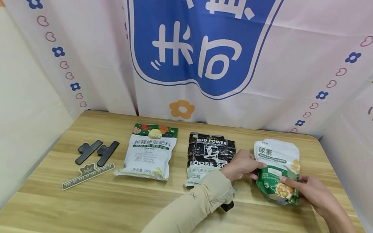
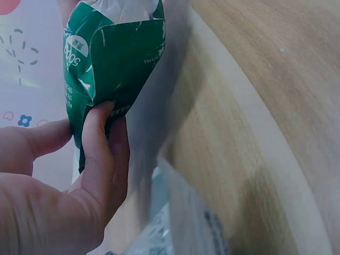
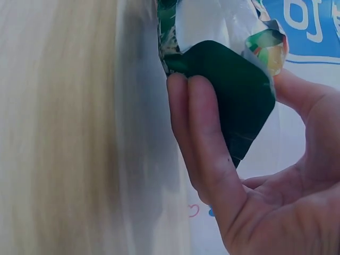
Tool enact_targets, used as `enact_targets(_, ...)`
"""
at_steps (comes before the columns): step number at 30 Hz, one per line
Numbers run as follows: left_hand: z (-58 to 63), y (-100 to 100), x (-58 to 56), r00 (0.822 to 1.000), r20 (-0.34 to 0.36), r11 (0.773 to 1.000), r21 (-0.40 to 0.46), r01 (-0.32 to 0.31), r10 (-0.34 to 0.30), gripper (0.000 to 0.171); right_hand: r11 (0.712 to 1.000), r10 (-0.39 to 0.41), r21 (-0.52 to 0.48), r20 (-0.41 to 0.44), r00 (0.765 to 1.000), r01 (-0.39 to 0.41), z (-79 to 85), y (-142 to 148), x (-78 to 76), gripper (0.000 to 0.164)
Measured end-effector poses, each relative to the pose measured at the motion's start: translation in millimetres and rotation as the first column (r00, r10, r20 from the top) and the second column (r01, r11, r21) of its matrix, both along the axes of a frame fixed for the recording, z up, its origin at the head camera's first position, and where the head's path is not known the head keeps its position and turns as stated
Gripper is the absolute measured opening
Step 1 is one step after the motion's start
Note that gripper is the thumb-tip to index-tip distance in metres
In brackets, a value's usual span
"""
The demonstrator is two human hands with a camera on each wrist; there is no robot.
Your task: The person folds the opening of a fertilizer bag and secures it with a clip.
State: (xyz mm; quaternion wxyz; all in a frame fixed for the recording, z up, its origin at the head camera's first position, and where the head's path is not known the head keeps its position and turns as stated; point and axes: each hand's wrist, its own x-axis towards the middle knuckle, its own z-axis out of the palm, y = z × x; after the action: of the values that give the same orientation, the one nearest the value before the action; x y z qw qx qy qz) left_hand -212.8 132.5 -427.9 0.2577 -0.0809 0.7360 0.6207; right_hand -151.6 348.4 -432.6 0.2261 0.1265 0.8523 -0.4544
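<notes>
A white and green fertilizer bag (image 1: 273, 152) is at the right of the table, between both hands. My left hand (image 1: 243, 165) pinches its left edge, thumb over the printed front; in the left wrist view, the fingers (image 2: 98, 154) lie along the bag's green side (image 2: 125, 58). The opposite edge is held by my right hand (image 1: 313, 193), with the thumb on the front. Two fingers (image 3: 204, 122) of that hand press the green film (image 3: 234, 85) from behind in the right wrist view. Beside the left hand lies a black and white bag (image 1: 208, 155), partly covered by the sleeve.
Further left lies a white fertilizer bag (image 1: 149, 156) with a green top. Two black bag clips (image 1: 88, 151) and a clear clip with a piano-key pattern (image 1: 88, 176) are at the table's left. A printed cloth (image 1: 187, 105) hangs behind the wooden table (image 1: 101, 214).
</notes>
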Motion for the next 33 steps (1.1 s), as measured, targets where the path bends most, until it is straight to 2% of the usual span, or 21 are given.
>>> enact_targets(6,3.8,-4.0,1.1,0.999,-0.042,1.000,0.020,0.005,-0.005,0.018,0.999,0.010,-0.046,-0.016,1.000,-0.011,6.2,-4.0,-1.8,0.063)
enact_targets(12,10.0,-12.2,5.0,0.999,-0.054,0.998,0.055,0.006,-0.003,0.017,0.995,0.022,-0.102,-0.022,1.000,-0.024,9.7,-8.0,-2.9,0.068)
enact_targets(18,13.8,-19.3,7.0,0.996,-0.084,0.999,0.050,0.012,-0.008,0.020,0.995,0.036,-0.097,-0.029,0.999,-0.039,16.8,-16.6,-1.9,0.077)
enact_targets(25,17.1,-30.3,9.1,0.991,-0.132,1.000,0.002,0.018,-0.018,0.023,0.996,0.067,-0.059,-0.056,0.996,-0.070,20.5,-26.9,-1.7,0.083)
enact_targets(33,16.8,-45.8,10.8,0.983,-0.177,0.998,-0.049,0.040,-0.048,0.024,0.992,0.093,-0.076,-0.089,0.992,-0.100,24.2,-40.4,-1.5,0.082)
